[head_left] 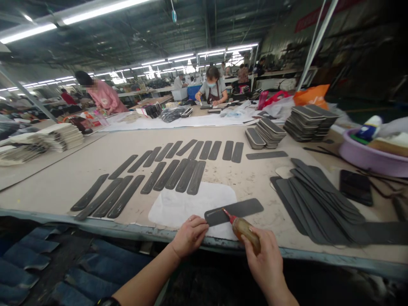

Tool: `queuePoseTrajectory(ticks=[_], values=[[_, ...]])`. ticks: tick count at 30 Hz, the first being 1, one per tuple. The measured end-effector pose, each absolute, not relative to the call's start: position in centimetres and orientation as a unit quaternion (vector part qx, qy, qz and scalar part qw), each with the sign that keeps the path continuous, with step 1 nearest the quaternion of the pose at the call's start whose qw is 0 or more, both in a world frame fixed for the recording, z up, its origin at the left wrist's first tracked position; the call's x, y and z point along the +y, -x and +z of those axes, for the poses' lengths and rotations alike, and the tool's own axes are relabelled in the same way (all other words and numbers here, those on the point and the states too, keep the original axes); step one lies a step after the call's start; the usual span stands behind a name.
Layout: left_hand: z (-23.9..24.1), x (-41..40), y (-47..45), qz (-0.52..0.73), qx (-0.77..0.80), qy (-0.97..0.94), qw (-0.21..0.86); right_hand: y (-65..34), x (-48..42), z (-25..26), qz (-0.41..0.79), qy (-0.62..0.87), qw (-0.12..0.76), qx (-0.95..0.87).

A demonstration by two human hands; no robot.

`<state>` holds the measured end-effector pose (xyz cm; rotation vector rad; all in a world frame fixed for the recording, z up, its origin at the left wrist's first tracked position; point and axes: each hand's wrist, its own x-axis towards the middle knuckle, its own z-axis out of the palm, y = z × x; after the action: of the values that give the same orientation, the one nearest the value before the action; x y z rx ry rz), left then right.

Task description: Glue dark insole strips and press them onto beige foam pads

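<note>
Flat rounded strip [245,209] lies pinched by left grip [190,234] while right grip [265,254] clasps translucent amber bottle [241,230]

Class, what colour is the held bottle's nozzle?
The nozzle is red, in the head view.

A purple tub [371,158] sits far right, an orange bag [311,96] upper right, a long light [105,11] top left.

My right grip [267,255] hides part of the amber, red-nozzled squeeze bottle [242,230]. At three o'clock, the right edge cuts off the round lilac plastic basin [360,154]; at nine, the left edge trims stacked cream-coloured sheets [19,152]. Toward one, distant workers [243,75] blur, too small to tell.
</note>
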<state>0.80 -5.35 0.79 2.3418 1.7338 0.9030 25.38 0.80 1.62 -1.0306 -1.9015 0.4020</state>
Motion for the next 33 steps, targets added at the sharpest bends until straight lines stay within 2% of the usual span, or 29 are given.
queuePoseTrajectory(ticks=[8,21,24,27,33], values=[[0.5,-5.3,-0.6,0.293,0.565,-0.77,0.045,-28.7,3.9,1.3,0.058,0.491,0.465,-0.734],[0.7,-5.3,-0.6,0.286,0.567,-0.771,0.034,-30.3,5.1,1.7,-0.022,0.54,0.467,-0.7],[0.8,-5.4,-0.7,0.286,0.571,-0.769,0.039,-29.9,4.2,2.9,0.003,0.524,0.491,-0.696],[0.9,-5.4,-0.8,0.283,0.572,-0.769,0.04,-28.6,2.8,3.4,0.078,0.48,0.51,-0.709],[0.7,-5.3,-0.9,0.275,0.568,-0.775,0.042,-24.8,0.1,2.4,0.206,0.387,0.468,-0.768]])
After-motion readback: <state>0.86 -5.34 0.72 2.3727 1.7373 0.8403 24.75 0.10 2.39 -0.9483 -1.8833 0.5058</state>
